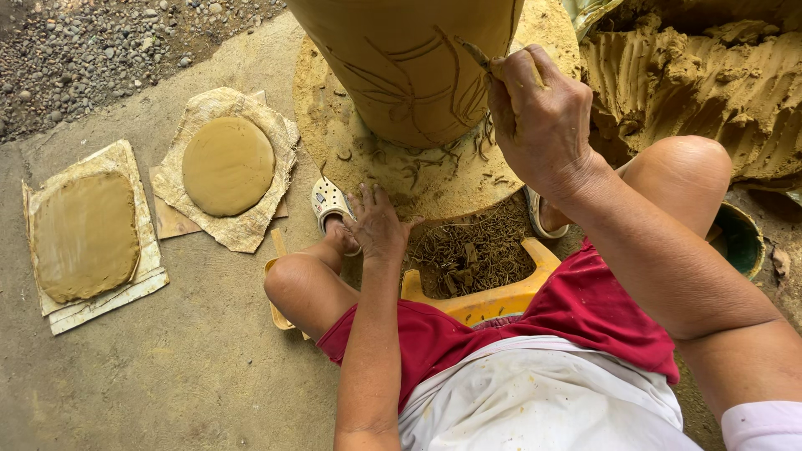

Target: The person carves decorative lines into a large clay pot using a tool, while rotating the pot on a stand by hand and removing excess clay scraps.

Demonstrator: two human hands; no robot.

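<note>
concrete floor (192,367) carries a clay pot (401,58) on a round base. right hand (539,117) fingers clenched on a carving tool (474,54), tip touching the pot wall, up-left of the fingers. left hand (378,224) released, resting near the base edge.

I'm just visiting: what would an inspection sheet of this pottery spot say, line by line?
Surface: concrete floor; round wheel board under the pot, strewn with clay shavings.
Job's things: tall clay pot with carved lines; thin carving tool.
Clutter: round clay slab and squarish clay slab on paper sheets; shavings on the yellow stool.
Hands: right hand holds the tool to the pot; left hand rests by the board's edge, empty.
Cables: nothing seen.
Surroundings: gravel, clay heap, green bucket.
</note>
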